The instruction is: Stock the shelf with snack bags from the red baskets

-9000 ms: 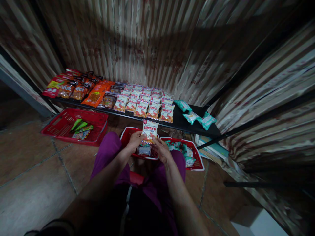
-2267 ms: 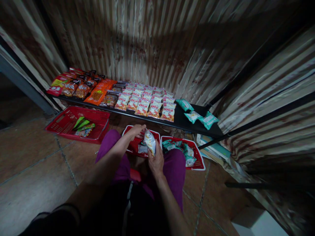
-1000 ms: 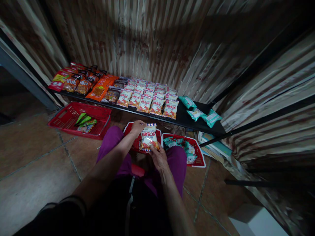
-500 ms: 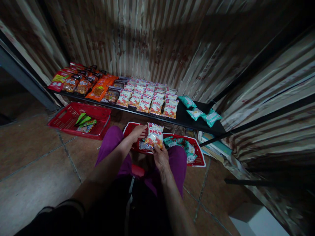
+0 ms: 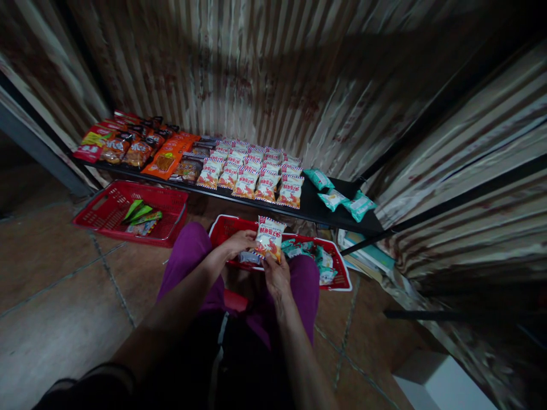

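A white and orange snack packet [image 5: 269,236] is held above the middle basket, in front of the shelf. My right hand [image 5: 277,273] is closed on its lower end, thumb on the front. At the packet's left edge, the fingers of my left hand [image 5: 240,244] are curled against it; their tips are partly hidden. Rows of matching packets [image 5: 268,183] lie on the black shelf [image 5: 314,213] just beyond. Below the held packet, the red basket [image 5: 222,226] contains a grey-looking pack [image 5: 250,258], partly covered by my hands.
Teal packets [image 5: 334,199] lie at the shelf's right end, with orange bags [image 5: 171,155] and red bags [image 5: 92,145] at its left. Another red basket [image 5: 171,208] holds a few green packs. Teal packs fill a right-hand basket [image 5: 348,279]. A black post [image 5: 367,245] stands at right.
My left hand has closed in on the packet's left edge, its fingers now curled there. The packet stays in my right hand. The whole view has shifted slightly.
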The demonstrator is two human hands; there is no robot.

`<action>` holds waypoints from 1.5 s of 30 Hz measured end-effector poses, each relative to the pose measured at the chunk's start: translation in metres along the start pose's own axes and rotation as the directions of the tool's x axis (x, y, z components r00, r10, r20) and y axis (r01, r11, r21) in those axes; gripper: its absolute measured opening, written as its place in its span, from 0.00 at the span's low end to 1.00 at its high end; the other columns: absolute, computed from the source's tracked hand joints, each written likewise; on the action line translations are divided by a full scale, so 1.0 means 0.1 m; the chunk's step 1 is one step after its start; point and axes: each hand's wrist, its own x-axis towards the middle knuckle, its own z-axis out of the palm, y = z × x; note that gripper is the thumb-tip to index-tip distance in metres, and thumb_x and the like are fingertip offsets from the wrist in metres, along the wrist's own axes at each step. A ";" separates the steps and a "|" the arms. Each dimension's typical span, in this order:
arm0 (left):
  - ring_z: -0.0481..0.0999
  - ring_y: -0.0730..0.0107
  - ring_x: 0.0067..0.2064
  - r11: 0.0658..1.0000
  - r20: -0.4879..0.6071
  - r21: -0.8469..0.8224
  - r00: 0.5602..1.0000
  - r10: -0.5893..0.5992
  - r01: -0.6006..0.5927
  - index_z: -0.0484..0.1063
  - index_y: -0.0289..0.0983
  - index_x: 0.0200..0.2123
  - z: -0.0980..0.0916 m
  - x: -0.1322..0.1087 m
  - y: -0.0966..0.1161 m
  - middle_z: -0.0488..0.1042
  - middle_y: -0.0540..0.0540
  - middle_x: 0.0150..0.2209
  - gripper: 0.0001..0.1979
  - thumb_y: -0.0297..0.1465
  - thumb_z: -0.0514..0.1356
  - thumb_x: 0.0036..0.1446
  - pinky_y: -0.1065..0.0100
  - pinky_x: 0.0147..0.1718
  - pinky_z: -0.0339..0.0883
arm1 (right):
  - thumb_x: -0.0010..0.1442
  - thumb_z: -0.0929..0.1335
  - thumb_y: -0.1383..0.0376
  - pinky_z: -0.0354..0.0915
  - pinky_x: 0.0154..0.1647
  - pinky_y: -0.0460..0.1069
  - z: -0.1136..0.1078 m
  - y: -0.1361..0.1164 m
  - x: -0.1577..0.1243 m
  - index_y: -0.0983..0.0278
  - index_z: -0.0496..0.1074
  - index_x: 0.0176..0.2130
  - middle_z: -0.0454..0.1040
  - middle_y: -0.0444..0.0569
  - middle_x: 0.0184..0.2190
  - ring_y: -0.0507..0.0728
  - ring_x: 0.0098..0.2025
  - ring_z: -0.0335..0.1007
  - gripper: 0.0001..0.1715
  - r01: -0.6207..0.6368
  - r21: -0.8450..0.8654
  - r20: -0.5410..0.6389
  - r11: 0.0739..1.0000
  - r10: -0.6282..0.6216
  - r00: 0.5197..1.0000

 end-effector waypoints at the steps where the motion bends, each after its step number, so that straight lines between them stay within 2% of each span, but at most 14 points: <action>1: 0.73 0.75 0.28 1.000 -0.003 -0.009 1.000 0.006 -0.006 0.73 0.32 0.37 0.02 0.00 -0.01 0.76 0.47 0.30 0.16 0.22 0.65 0.41 0.71 0.32 0.66 | 0.39 0.76 0.66 0.68 0.37 0.48 -0.01 0.00 0.00 0.58 0.72 0.40 0.77 0.41 0.36 0.51 0.35 0.72 0.25 0.002 -0.004 0.005 1.000 -0.002 1.000; 6: 0.75 0.71 0.32 0.997 -0.046 -0.069 0.999 0.017 -0.020 0.74 0.32 0.37 0.11 0.03 -0.09 0.77 0.46 0.32 0.17 0.21 0.64 0.39 0.69 0.34 0.67 | 0.43 0.75 0.63 0.68 0.40 0.49 -0.07 -0.01 0.00 0.58 0.72 0.42 0.77 0.44 0.38 0.53 0.38 0.72 0.23 0.014 -0.035 0.039 0.999 -0.013 0.999; 10: 0.76 0.67 0.36 0.997 -0.094 -0.038 0.993 0.068 -0.072 0.74 0.33 0.39 0.16 0.11 -0.17 0.78 0.44 0.35 0.19 0.22 0.64 0.39 0.67 0.38 0.68 | 0.47 0.74 0.56 0.69 0.41 0.50 -0.13 -0.03 0.03 0.58 0.73 0.44 0.77 0.47 0.41 0.55 0.41 0.73 0.23 -0.008 -0.053 0.035 0.999 0.010 0.999; 16: 0.77 0.66 0.37 0.992 -0.077 -0.005 0.989 0.129 -0.130 0.73 0.33 0.43 0.25 0.16 -0.22 0.78 0.44 0.37 0.20 0.22 0.60 0.43 0.66 0.39 0.68 | 0.46 0.73 0.50 0.69 0.37 0.49 -0.17 -0.09 0.09 0.59 0.75 0.40 0.78 0.48 0.40 0.55 0.38 0.74 0.23 -0.008 -0.047 -0.011 0.999 0.008 1.000; 20: 0.76 0.65 0.39 0.988 -0.105 0.021 0.982 0.155 -0.153 0.72 0.34 0.42 0.31 0.23 -0.25 0.78 0.44 0.38 0.19 0.21 0.60 0.43 0.66 0.41 0.68 | 0.43 0.75 0.51 0.69 0.33 0.48 -0.17 -0.16 0.14 0.59 0.76 0.40 0.79 0.48 0.36 0.55 0.34 0.74 0.25 -0.015 -0.053 0.009 0.998 0.016 1.000; 25: 0.76 0.63 0.41 0.989 -0.160 0.056 0.976 0.145 -0.138 0.72 0.34 0.43 0.36 0.32 -0.31 0.77 0.42 0.39 0.21 0.23 0.62 0.41 0.64 0.43 0.67 | 0.44 0.75 0.53 0.69 0.33 0.48 -0.25 -0.17 0.25 0.60 0.76 0.41 0.79 0.48 0.36 0.56 0.35 0.75 0.25 -0.009 -0.083 -0.015 0.996 0.008 1.000; 31: 0.75 0.59 0.47 0.986 -0.106 -0.001 0.981 0.165 -0.166 0.71 0.35 0.44 0.39 0.37 -0.37 0.76 0.40 0.44 0.22 0.27 0.65 0.42 0.64 0.43 0.68 | 0.42 0.76 0.55 0.69 0.35 0.49 -0.35 -0.13 0.39 0.60 0.76 0.41 0.79 0.48 0.37 0.56 0.35 0.75 0.25 0.006 -0.072 -0.026 0.997 -0.008 1.000; 39: 0.75 0.59 0.44 0.983 -0.162 0.056 0.969 0.184 -0.178 0.69 0.32 0.46 0.40 0.52 -0.44 0.76 0.37 0.44 0.23 0.31 0.64 0.45 0.63 0.43 0.68 | 0.44 0.75 0.56 0.70 0.37 0.49 -0.35 -0.14 0.51 0.60 0.75 0.44 0.79 0.48 0.38 0.56 0.37 0.75 0.27 0.000 -0.061 0.003 0.998 0.001 1.000; 45: 0.75 0.59 0.46 0.980 -0.217 0.114 0.958 0.187 -0.165 0.71 0.35 0.44 0.43 0.58 -0.46 0.76 0.40 0.44 0.20 0.31 0.65 0.44 0.64 0.45 0.67 | 0.45 0.75 0.55 0.69 0.38 0.49 -0.40 -0.16 0.60 0.60 0.72 0.49 0.79 0.48 0.39 0.56 0.37 0.75 0.32 0.013 -0.097 0.020 0.995 -0.011 1.000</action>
